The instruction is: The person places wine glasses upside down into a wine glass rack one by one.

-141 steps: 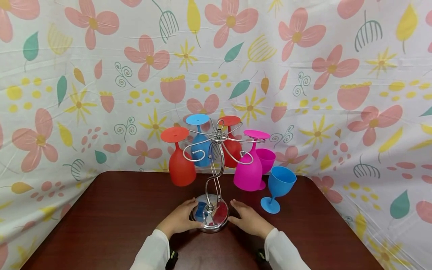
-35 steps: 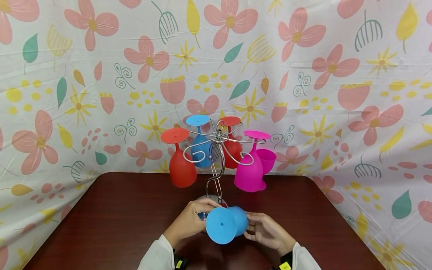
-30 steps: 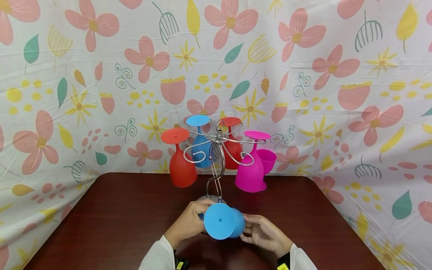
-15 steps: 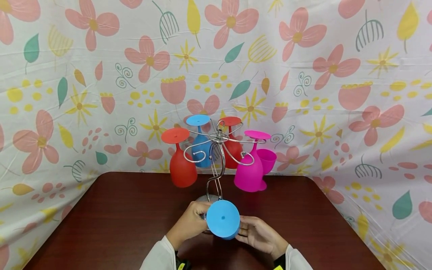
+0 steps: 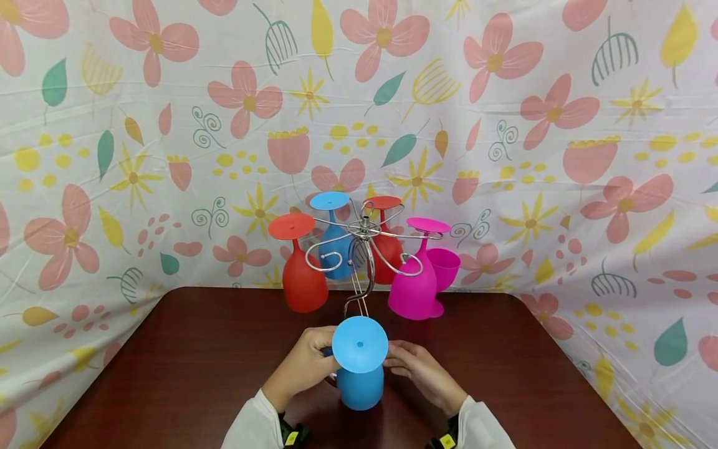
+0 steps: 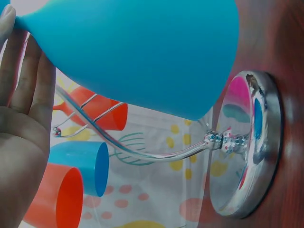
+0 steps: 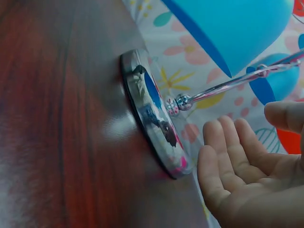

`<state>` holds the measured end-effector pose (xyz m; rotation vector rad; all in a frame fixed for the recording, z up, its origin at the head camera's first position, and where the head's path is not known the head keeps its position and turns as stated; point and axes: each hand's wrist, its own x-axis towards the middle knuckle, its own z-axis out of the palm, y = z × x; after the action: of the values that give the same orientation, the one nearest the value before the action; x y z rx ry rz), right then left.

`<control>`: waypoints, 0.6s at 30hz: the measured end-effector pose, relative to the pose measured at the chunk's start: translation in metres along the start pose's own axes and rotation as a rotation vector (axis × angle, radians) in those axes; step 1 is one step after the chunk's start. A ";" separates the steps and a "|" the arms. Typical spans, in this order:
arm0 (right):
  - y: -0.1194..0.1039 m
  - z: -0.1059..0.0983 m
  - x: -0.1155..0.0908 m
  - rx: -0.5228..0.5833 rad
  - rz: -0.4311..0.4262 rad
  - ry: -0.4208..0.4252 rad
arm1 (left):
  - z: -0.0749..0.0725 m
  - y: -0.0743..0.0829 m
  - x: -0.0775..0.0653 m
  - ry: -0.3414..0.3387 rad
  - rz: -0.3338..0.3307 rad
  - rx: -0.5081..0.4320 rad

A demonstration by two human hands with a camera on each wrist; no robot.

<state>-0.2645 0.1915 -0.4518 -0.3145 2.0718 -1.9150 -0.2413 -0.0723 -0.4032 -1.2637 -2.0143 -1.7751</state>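
A blue plastic goblet [image 5: 361,390] is held upside down in front of the metal rack's stand, its round foot uppermost and its bowl below. My left hand [image 5: 305,362] pinches it at the stem; in the left wrist view the thumb and fingers meet where the stem joins the bowl [image 6: 142,52]. My right hand [image 5: 417,371] is at the goblet's right, fingertips close to the foot's edge. In the right wrist view this hand [image 7: 251,166] has loosely bent fingers and nothing in its palm. Behind stands the chrome goblet rack [image 5: 364,227], its round mirrored base [image 6: 251,147] partly hidden in the head view.
Hanging upside down from the rack are red goblets [image 5: 305,280], another blue goblet [image 5: 336,249] and a magenta goblet [image 5: 414,290]. A second magenta goblet [image 5: 445,268] stands upright on the dark wooden table [image 5: 213,349]. A flowered cloth [image 5: 505,156] hangs behind.
The blue goblet that stood upright at the right is now upside down in my left hand. Over the last second its foot has risen and its bowl has swung downward toward me.
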 end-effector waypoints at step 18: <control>-0.001 0.033 0.018 -0.334 -0.294 0.101 | -0.014 0.019 0.000 0.010 -0.035 0.081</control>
<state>-0.2695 0.1539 -0.4538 -0.6407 2.5357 -1.7562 -0.2336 -0.0853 -0.3849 -1.2015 -2.0926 -1.6922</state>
